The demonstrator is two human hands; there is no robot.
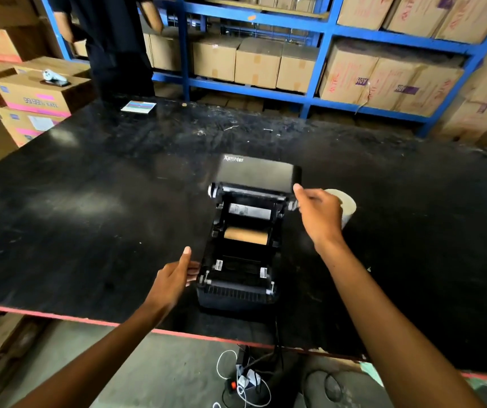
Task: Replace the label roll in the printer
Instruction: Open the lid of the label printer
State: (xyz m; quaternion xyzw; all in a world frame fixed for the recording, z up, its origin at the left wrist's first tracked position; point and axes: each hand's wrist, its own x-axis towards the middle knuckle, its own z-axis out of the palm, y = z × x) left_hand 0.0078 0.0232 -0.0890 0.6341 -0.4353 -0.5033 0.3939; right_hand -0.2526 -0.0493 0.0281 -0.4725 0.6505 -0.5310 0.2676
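A black label printer (238,293) stands on the black table (89,201) near its front edge. Its lid (258,173) is swung up and back. Inside the bay lies a bare brown cardboard core (246,236). My right hand (319,213) grips the lid's right corner. My left hand (174,278) rests flat against the printer's left side, fingers extended. A white label roll (348,206) stands on the table to the right of the printer, partly hidden behind my right hand.
A person in dark clothes (112,45) stands at the table's far side. A small card (138,107) lies near the far edge. Blue shelving (321,60) holds cardboard boxes. Stacked boxes (34,95) sit at left. Cables and a power strip (245,378) lie on the floor.
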